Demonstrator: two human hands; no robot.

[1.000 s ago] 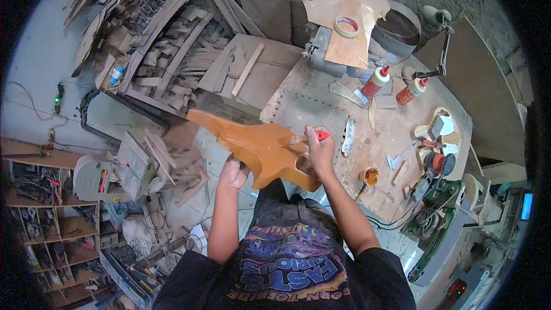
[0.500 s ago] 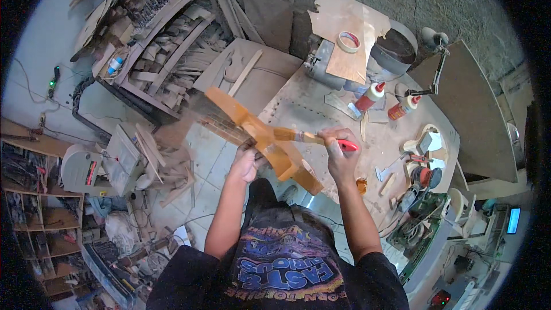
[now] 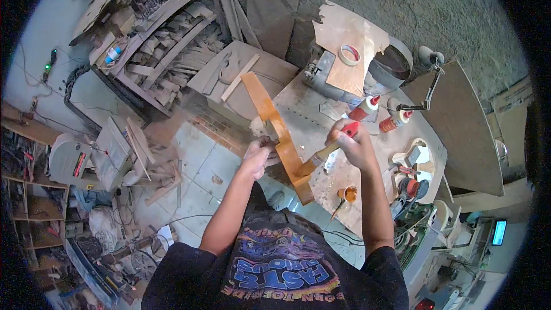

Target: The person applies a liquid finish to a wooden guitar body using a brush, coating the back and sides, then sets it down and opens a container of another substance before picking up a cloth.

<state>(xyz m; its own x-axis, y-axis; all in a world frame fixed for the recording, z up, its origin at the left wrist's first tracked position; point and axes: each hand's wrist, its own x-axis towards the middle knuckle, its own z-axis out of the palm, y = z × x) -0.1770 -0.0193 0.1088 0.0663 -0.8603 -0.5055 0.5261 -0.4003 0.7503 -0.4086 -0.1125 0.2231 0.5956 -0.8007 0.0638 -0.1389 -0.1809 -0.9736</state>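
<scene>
Two bare hands are at work in the view I'm monitoring: the left hand (image 3: 258, 156), fingers curled in, grips the left side of a wooden piece (image 3: 285, 152), though I can't see how its fingertips sit. That piece is up in front of the person's torso, tilted nearly edge-on to me, its long stepped, curving edge a glossy amber-orange. The right hand (image 3: 354, 144) is closed firmly around a flat brush (image 3: 329, 151) with a red-tipped handle, its amber-soaked bristles against the lower part of the edge. Beyond, I make out a dusty, pale workbench (image 3: 298, 109) pitted with a row of small holes, a small round cup (image 3: 348, 194) of amber liquid near its front edge, two white-and-red plastic bottles (image 3: 396, 121), and a smooth tape ring (image 3: 349, 54) on thin, ragged-edged plywood (image 3: 344, 77).
</scene>
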